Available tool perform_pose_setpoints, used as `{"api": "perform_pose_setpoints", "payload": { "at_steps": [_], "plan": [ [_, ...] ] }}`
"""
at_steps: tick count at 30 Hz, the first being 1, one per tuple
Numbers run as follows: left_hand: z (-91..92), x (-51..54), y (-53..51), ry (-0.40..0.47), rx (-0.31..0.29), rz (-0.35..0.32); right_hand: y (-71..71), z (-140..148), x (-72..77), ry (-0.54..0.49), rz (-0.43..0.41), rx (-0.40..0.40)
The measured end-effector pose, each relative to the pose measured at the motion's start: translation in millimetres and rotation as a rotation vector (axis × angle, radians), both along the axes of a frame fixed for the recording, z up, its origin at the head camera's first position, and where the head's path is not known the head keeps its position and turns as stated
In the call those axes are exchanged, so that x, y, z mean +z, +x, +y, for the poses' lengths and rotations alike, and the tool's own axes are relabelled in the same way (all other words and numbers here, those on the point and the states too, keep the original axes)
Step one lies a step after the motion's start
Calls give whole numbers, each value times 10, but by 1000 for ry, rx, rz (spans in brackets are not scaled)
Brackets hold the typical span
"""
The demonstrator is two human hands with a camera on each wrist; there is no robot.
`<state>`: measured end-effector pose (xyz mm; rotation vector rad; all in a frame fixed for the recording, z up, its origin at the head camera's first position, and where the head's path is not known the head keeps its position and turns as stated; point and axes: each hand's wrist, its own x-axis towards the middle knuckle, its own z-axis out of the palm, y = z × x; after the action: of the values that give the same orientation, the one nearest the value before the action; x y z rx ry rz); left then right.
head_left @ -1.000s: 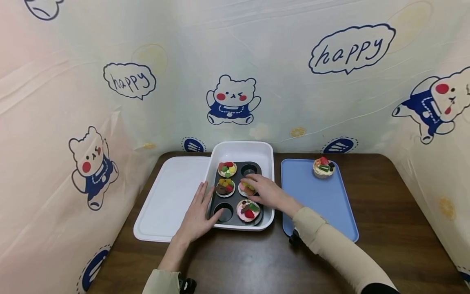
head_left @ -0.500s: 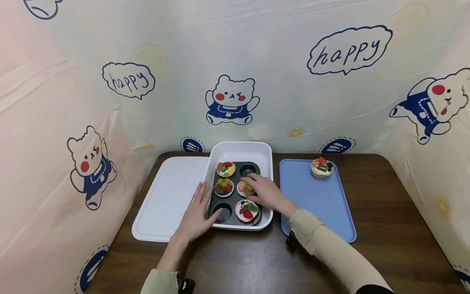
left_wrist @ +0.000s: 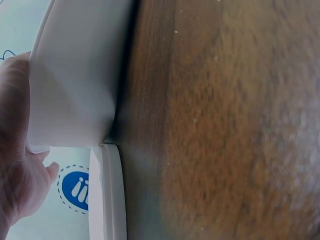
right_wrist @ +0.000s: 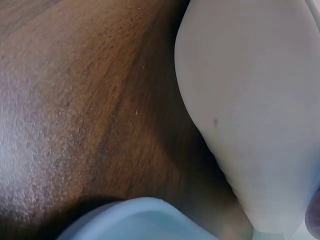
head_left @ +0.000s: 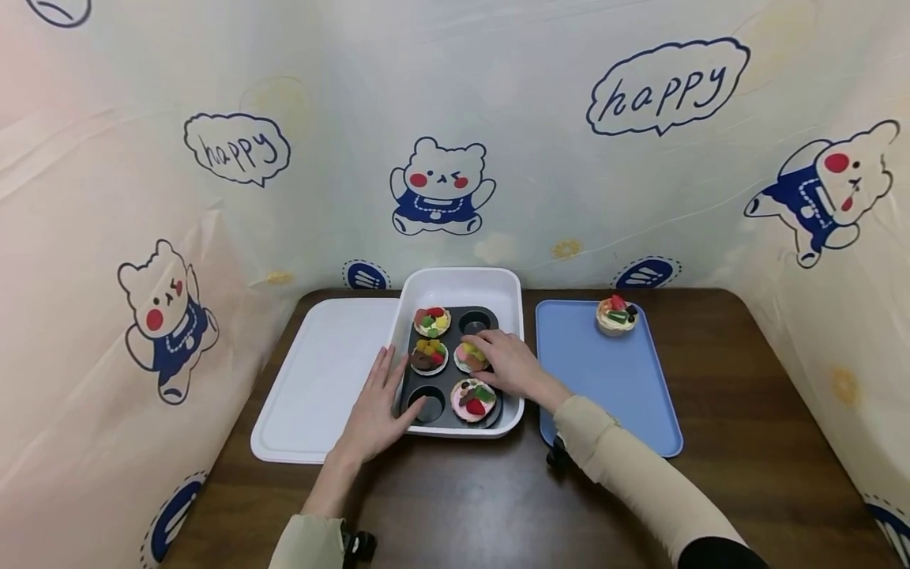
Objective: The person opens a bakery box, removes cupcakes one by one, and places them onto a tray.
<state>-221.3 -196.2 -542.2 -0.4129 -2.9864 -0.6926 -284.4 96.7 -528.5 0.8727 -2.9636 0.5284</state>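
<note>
A dark muffin tin [head_left: 455,316] sits inside a white plastic box [head_left: 462,286]. My right hand [head_left: 508,363] reaches over the box's right side and holds a cupcake [head_left: 469,356] with pink and yellow topping in the middle right cup, partly hidden by the fingers. My left hand [head_left: 373,415] rests with spread, straight fingers on the box's left rim, the thumb by the empty front left cup [head_left: 426,405]. Other cups hold a fruit-topped cupcake [head_left: 432,322], a brown-and-yellow cupcake [head_left: 430,358] and a pink cupcake [head_left: 473,400]. The back right cup [head_left: 478,322] is empty.
To the right lies a blue tray [head_left: 597,387] with one cream cupcake [head_left: 616,316] at its far end. A white lid-like tray [head_left: 320,379] lies left of the box. A printed curtain [head_left: 540,190] hangs behind the wooden table [head_left: 455,506].
The whole head view has shifted slightly. Both hands keep their places, the right on the cupcake and the left at the box's rim.
</note>
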Motion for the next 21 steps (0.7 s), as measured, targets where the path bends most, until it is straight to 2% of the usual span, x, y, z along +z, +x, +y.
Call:
{"api": "perform_pose_setpoints", "payload": {
  "at_steps": [7, 14, 21],
  "plan": [
    [-12, 32, 19, 3, -2, -27, 7, -20, -3, 8, 3, -26],
    [-5, 48, -1, 0, -6, -28, -4, -2, 25, -7, -2, -13],
    [-19, 20, 6, 0, -9, -30, 9, 20, -8, -134, -19, 10]
  ]
}}
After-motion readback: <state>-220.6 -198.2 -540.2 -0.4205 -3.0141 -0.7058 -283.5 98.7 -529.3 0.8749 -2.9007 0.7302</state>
